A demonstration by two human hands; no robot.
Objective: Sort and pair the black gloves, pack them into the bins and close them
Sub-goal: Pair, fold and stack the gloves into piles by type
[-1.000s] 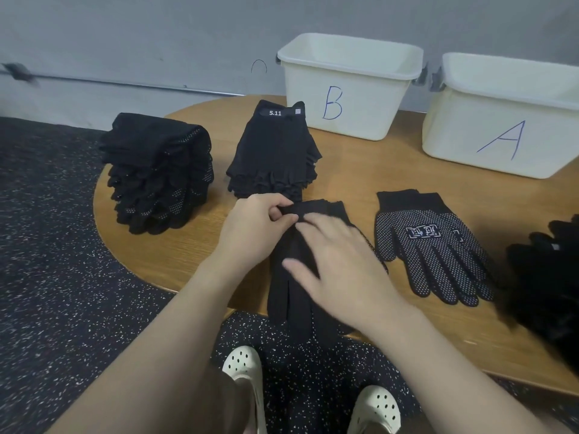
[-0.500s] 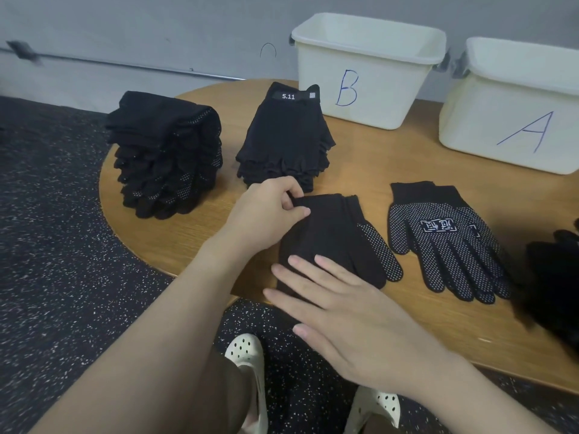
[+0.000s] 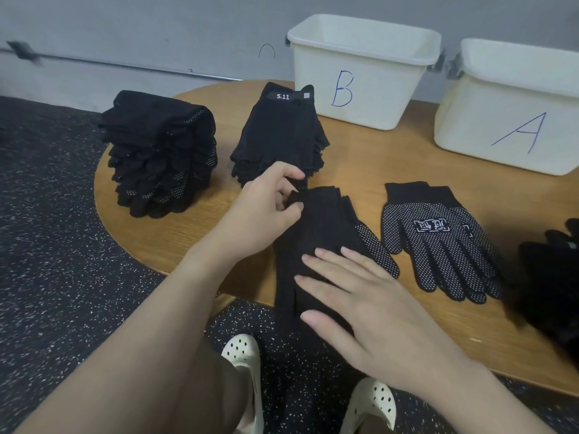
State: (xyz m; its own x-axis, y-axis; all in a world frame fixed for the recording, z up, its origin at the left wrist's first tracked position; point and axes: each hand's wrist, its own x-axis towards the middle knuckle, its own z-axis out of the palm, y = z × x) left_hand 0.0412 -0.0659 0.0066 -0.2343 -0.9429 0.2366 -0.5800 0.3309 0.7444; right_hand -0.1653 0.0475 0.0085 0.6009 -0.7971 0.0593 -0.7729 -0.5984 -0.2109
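Observation:
A black dotted glove pair [image 3: 326,227] lies at the table's near edge, its fingers hanging over the rim. My left hand [image 3: 266,211] pinches its cuff. My right hand [image 3: 360,305] lies flat with straight fingers on the glove's finger end. To the right, a dotted glove with a white logo [image 3: 438,239] lies palm up. Further back stand a stack of dotted gloves [image 3: 163,155] and a stack of plain gloves labelled 5.11 [image 3: 280,136]. Two white bins, marked B [image 3: 360,73] and A [image 3: 513,114], stand open at the back.
The round wooden table [image 3: 360,158] stands against a grey wall. More black gloves [image 3: 554,277] are heaped at the right edge. Below the table's rim are dark speckled floor and my two white perforated shoes [image 3: 244,355].
My right hand has slid from the cuff down the glove toward its fingers, smoothing it flat. The left hand has kept its pinch on the cuff. The camera has shifted slightly.

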